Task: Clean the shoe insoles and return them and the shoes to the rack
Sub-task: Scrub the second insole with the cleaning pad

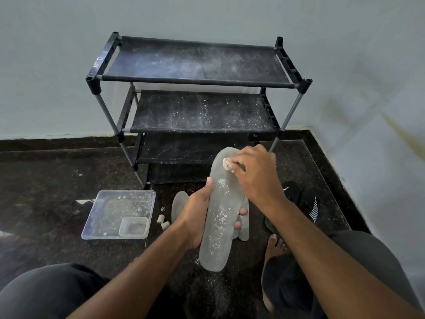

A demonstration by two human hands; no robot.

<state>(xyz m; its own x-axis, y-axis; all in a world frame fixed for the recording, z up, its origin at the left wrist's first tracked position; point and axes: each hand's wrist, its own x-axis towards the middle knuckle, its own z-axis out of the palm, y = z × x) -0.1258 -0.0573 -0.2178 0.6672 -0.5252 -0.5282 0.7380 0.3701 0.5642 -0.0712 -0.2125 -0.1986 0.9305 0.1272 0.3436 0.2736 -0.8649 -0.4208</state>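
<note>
Insole [220, 215] stands near-upright, toe toward rack [197, 84], left hand [199, 217] gripping, right hand [255, 171] pinching wad [225, 163].

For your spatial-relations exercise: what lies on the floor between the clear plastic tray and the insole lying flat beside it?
In the head view, two small pale cylinders and a tiny round piece lie between the tray and the floor insole.

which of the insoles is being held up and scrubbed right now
The long grey insole gripped by the left hand, rubbed by the right hand; the other insoles lie flat on the floor.
</note>
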